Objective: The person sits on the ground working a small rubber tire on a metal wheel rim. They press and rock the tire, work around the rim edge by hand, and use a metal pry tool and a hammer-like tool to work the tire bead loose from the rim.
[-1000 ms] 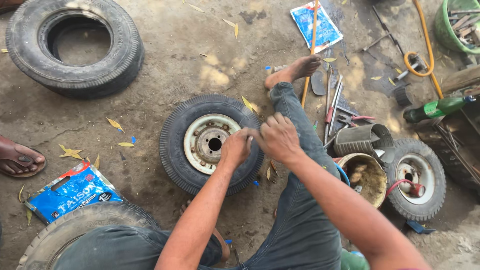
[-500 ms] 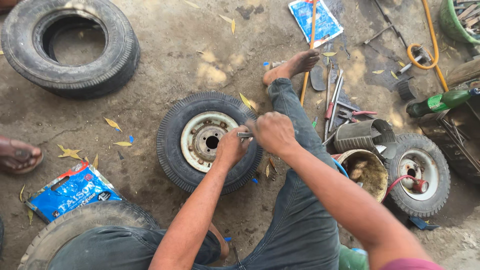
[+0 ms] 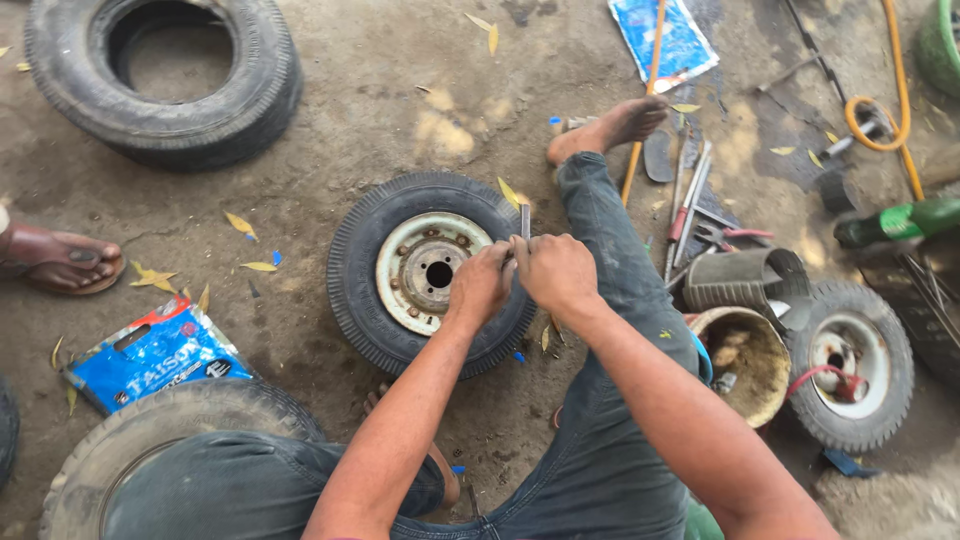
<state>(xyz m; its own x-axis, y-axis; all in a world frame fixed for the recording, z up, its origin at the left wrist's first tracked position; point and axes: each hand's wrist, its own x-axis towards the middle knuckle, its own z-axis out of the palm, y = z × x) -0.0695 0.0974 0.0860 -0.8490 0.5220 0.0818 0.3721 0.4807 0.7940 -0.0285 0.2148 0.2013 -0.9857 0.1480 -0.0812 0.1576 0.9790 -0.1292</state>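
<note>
In the middle of the frame, the left hand (image 3: 480, 285) and right hand (image 3: 555, 270) are close together, both squeezing a thin metal tool (image 3: 524, 222) at the right edge of a small wheel (image 3: 430, 270) on the ground.

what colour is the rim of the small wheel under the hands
Off-white with rust spots, rim, head view.

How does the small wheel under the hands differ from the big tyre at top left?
The small wheel has a pale metal rim with bolt holes; the big tyre is empty, showing ground through its middle. The wheel is smaller with fine tread, and both hands work at its edge; the tyre lies untouched. Both lie flat on the ground.
</note>
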